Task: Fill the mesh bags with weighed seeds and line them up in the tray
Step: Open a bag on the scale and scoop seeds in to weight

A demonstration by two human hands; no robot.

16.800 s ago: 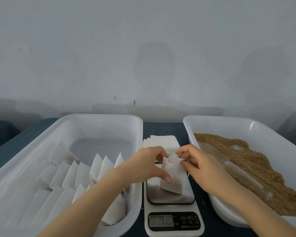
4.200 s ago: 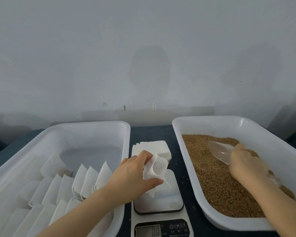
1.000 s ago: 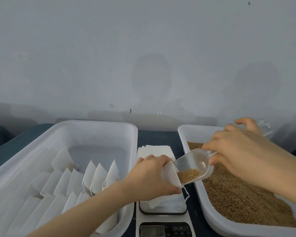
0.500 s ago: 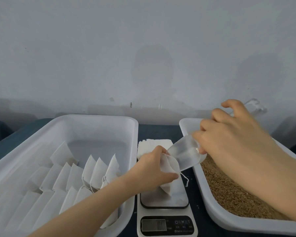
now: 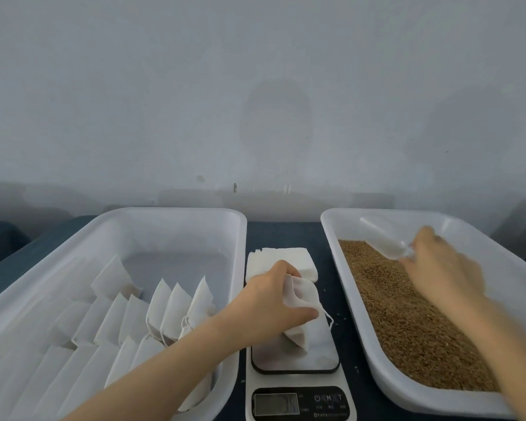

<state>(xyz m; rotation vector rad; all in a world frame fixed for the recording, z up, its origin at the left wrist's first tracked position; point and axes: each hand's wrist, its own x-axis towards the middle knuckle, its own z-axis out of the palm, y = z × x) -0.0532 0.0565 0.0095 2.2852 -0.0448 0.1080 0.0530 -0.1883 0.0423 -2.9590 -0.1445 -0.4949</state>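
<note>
A: The left hand (image 5: 271,305) pinches the small white mesh drawstring bag (image 5: 302,299) at its rim, thumb one side, fingers the other. That props the mouth wide for a pour.

B: And it's over the white digital kitchen scale (image 5: 301,402), bottom corner resting on the weighing plate, so the seeds get weighed as they land.

A: Which way is the bag pointing?

B: Long axis roughly upright, leaning a touch. The mouth is up and angled right, toward the white plastic seed tray (image 5: 327,226) heaped with brown seeds (image 5: 407,323). The drawstring hangs loose off its right side.

A: The right hand (image 5: 438,265) is out over that tray, blurred, fingers closed on the handle of the clear plastic scoop (image 5: 383,246). The scoop's bowl points away and left, low over the seeds. Going for a load, I'd say.

B: A stack of flat white empty bags (image 5: 281,259) lies just behind the scale on the dark blue tabletop (image 5: 283,232), handy for the left hand.

A: And the big white plastic tray on the left (image 5: 176,212) holds finished white bags (image 5: 176,302) leaning in overlapping rows. This one's not in line yet.
</note>
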